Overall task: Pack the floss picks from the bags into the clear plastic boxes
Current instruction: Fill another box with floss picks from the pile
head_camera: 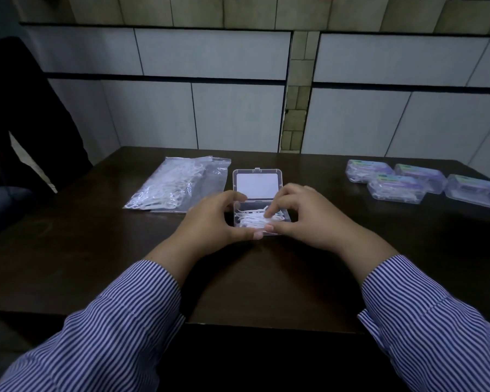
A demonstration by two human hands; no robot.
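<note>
A clear plastic box (283,215) stands open in the middle of the dark table, its lid (256,183) tipped back. White floss picks (252,219) lie inside it. My left hand (212,222) grips the box's left side, thumb along the front edge. My right hand (300,215) reaches over the box from the right, its curled fingertips touching the picks inside and its thumb at the front wall. Clear bags of floss picks (170,185) lie flat to the left of the box.
Several closed, filled clear boxes (396,182) sit at the table's far right. A tiled wall rises behind the table (96,264). A dark garment (26,123) hangs at the left. The table's front edge runs just under my striped sleeves.
</note>
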